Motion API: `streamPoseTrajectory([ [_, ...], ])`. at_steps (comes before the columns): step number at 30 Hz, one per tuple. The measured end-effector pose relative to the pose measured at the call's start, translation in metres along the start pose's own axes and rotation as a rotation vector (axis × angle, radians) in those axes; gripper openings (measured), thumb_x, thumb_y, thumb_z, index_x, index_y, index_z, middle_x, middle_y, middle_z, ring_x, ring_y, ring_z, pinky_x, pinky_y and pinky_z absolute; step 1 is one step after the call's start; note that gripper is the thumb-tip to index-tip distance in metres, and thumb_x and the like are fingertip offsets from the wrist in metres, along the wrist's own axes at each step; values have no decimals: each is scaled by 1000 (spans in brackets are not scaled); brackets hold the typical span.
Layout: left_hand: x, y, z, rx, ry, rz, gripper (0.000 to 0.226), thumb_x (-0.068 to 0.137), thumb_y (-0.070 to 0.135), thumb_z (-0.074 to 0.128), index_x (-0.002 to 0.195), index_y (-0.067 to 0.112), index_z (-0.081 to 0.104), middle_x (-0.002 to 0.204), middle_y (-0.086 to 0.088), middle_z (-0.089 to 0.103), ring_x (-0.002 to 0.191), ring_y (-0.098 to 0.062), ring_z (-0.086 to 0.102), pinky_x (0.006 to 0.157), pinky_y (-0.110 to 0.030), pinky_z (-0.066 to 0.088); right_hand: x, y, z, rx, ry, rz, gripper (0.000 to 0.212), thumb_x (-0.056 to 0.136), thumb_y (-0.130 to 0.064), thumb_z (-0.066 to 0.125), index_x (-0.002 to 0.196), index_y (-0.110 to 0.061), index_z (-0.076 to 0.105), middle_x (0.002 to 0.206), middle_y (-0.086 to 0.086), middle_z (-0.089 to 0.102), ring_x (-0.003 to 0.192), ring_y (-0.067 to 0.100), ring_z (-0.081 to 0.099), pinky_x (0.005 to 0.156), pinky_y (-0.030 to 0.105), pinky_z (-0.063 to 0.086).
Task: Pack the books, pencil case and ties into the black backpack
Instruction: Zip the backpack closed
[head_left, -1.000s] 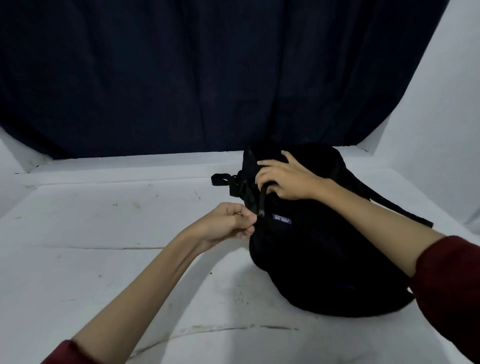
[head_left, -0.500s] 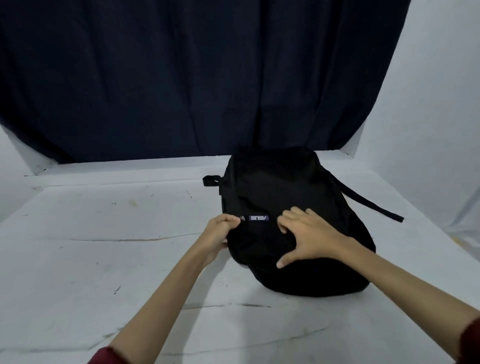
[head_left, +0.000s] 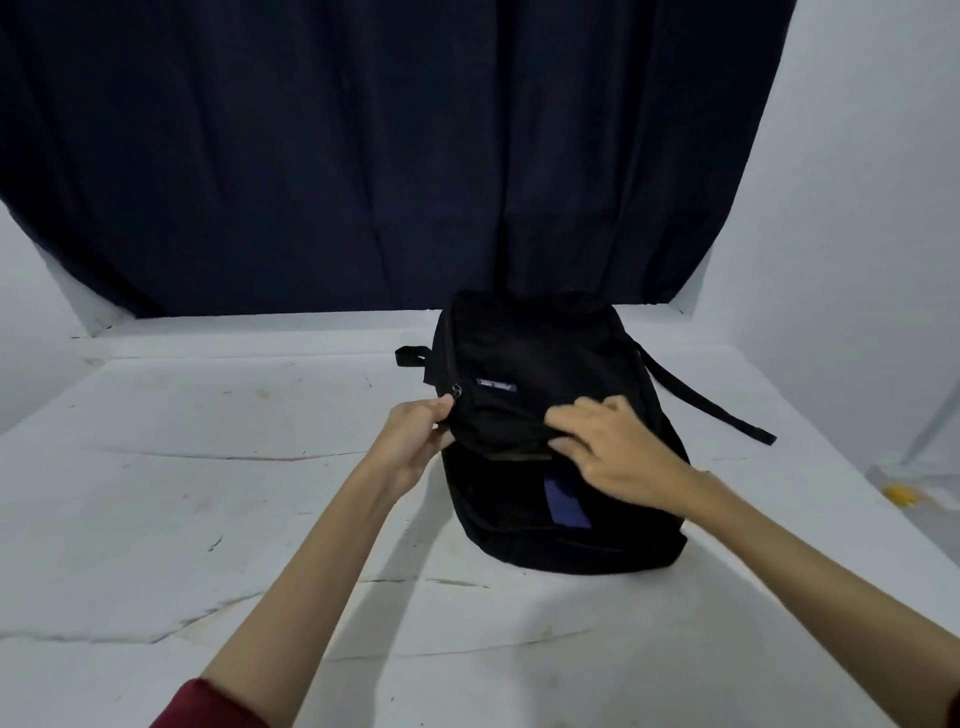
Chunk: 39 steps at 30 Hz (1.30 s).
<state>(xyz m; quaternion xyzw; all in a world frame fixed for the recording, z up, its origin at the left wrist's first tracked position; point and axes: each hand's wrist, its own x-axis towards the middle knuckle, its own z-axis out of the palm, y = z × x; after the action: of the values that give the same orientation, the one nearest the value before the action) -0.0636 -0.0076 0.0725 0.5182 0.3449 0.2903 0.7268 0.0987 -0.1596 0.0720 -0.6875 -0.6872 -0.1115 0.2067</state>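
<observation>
The black backpack (head_left: 540, 358) lies on the white table (head_left: 208, 493), its front flap folded back so the near compartment gapes. A blue-purple flat item (head_left: 566, 501) shows inside that opening. My left hand (head_left: 415, 441) pinches the flap's left edge beside a metal zipper pull (head_left: 457, 388). My right hand (head_left: 608, 447) holds the flap's lower edge with curled fingers, right of centre. A small purple label (head_left: 496, 386) sits on the flap. No books, pencil case or ties lie outside the bag.
A black strap (head_left: 711, 405) trails from the bag to the right across the table. A small carry loop (head_left: 410, 356) sticks out at its left. A dark curtain (head_left: 389, 156) hangs behind. A yellow object (head_left: 901, 494) lies at the far right edge.
The backpack's front flap has been lifted back, exposing the compartment and the blue-purple item. Both hands shifted from the closed front to the flap edge.
</observation>
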Motion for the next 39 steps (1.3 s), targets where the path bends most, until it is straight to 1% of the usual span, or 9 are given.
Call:
streamPoseTrajectory([
  [4,3,-23,18,86,-27,12,25,98,5,43,92,-2,66,88,-7,70,79,-12,68,66,-16,55,-5,3,-30,216,-35,86,12,93,-15,53,84,-23,48,62,-12,46,64,5,44,76,25,27],
  [9,16,-69,3,499,59,-43,18,96,6,48,82,9,59,96,-9,61,82,-17,58,65,-22,53,-23,6,11,59,-562,122,21,95,-16,48,77,-24,40,62,-8,45,64,17,43,72,27,27],
  [14,18,-42,-18,609,-96,-72,13,96,17,54,87,10,59,87,-7,63,68,-13,63,60,-18,53,15,9,4,162,-806,217,35,85,-32,67,64,-21,42,63,-2,48,58,11,43,59,24,36],
  [17,30,-20,-33,647,-95,-55,19,95,32,55,90,14,58,96,-8,70,77,-19,69,69,-24,52,58,9,-10,230,-633,202,30,82,-41,69,68,-20,53,62,-7,52,57,4,46,65,24,44],
  [21,69,-2,-46,653,115,87,17,96,10,44,102,16,59,106,-7,64,84,-20,61,73,-29,49,130,11,5,199,-348,125,10,90,-30,58,85,-23,62,85,-6,62,85,11,54,84,35,47],
  [26,120,1,-32,514,-20,-46,31,99,24,48,128,14,51,108,-7,59,91,-20,57,70,-29,50,200,8,59,-189,-535,-18,35,97,-26,42,131,-28,53,144,-7,42,133,19,29,107,45,22],
  [31,147,-22,-25,511,142,69,31,88,15,66,116,7,57,70,2,49,70,-14,51,74,-32,48,207,35,72,-232,-441,-5,36,84,-4,47,112,-24,57,126,-10,53,122,15,35,107,46,14],
  [34,145,-31,-22,509,97,134,25,89,12,64,113,6,62,63,6,45,63,-8,47,75,-23,44,216,36,65,-260,-525,0,59,80,0,47,129,-34,49,119,-10,52,115,15,34,107,49,15],
  [39,131,-36,-26,515,-74,136,28,93,12,59,120,6,61,49,15,45,50,2,46,66,-14,41,221,39,72,-347,-558,-67,32,83,-4,49,104,-26,60,108,-12,51,111,14,35,108,50,15],
])
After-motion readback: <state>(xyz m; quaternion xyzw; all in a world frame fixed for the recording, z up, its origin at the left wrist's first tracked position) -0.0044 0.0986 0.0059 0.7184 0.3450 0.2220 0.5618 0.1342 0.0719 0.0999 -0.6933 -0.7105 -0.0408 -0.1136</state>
